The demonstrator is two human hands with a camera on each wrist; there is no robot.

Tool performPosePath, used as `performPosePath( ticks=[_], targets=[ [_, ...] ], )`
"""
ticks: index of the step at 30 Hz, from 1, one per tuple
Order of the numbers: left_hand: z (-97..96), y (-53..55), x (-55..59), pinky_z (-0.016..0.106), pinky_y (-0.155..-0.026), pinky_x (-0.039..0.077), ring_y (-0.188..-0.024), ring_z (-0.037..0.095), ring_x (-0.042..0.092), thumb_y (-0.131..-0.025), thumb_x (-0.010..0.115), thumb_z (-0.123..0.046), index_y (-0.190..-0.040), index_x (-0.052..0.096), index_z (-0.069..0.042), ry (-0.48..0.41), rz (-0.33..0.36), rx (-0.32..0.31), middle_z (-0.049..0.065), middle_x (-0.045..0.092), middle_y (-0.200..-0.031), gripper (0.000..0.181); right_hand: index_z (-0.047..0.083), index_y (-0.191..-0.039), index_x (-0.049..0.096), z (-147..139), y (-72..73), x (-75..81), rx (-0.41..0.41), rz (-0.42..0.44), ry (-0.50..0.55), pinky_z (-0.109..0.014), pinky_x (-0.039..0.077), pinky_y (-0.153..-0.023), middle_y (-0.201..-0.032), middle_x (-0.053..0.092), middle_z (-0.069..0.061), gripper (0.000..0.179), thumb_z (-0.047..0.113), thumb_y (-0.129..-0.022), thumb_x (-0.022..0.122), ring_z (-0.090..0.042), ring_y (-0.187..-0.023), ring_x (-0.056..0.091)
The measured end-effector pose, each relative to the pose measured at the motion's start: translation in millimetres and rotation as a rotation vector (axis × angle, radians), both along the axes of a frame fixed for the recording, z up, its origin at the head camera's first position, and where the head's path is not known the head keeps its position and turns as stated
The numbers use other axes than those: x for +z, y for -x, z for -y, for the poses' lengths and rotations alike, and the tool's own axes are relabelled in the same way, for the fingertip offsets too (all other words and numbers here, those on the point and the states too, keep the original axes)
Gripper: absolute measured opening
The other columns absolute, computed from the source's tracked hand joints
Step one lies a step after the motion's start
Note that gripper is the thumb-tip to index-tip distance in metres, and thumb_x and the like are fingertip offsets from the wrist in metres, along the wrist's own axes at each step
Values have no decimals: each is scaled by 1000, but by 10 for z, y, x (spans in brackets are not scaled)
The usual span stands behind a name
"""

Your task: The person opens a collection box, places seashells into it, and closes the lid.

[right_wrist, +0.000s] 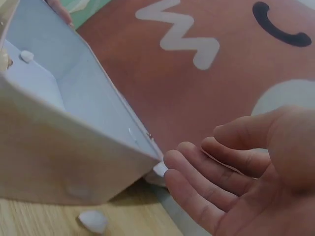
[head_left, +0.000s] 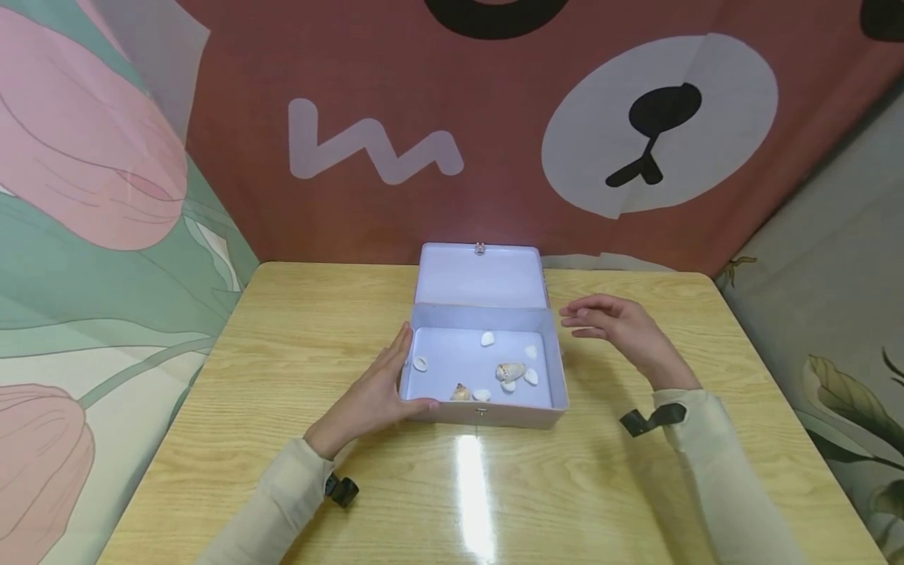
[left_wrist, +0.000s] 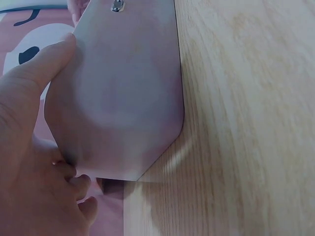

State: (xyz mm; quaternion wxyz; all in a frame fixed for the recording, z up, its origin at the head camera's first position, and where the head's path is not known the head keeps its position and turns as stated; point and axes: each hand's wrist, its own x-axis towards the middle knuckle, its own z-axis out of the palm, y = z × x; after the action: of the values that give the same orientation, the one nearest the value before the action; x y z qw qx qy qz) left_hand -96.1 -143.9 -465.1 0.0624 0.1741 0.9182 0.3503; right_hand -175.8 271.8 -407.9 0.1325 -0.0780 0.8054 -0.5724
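Note:
A hinged tin box point(head_left: 452, 413) sits on the table, its lid point(head_left: 482, 275) thrown back and its inside pale lilac. Within lie several small white shells point(head_left: 487, 339), a spotted spiral shell point(head_left: 510, 372) and a brownish shell point(head_left: 461, 392). My left hand point(head_left: 377, 396) grips the box's front left corner, thumb on the front rim and fingers along the left side. To the right of the box, my right hand point(head_left: 614, 326) hovers with loosely bent fingers and holds nothing. One white shell point(right_wrist: 93, 221) rests on the table beside the box's right wall.
The wooden table point(head_left: 304, 314) meets a brown cloth point(head_left: 395, 220) with a bear print at its back edge. Printed cloths also hang left and right. Each wrist wears a black camera strap point(head_left: 653, 420).

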Motion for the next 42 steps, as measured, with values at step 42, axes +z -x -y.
performPosePath(
  ticks=[42],
  targets=[
    [7, 10, 6, 52, -138, 12, -169, 28, 8, -81, 86, -65, -171, 1, -9, 9, 31, 8, 4, -4, -182, 136, -3, -143, 60, 44, 154, -728, 150, 7, -349, -30, 57, -80, -141, 65, -27, 48, 12, -98, 70, -26, -106, 67]
  ],
)
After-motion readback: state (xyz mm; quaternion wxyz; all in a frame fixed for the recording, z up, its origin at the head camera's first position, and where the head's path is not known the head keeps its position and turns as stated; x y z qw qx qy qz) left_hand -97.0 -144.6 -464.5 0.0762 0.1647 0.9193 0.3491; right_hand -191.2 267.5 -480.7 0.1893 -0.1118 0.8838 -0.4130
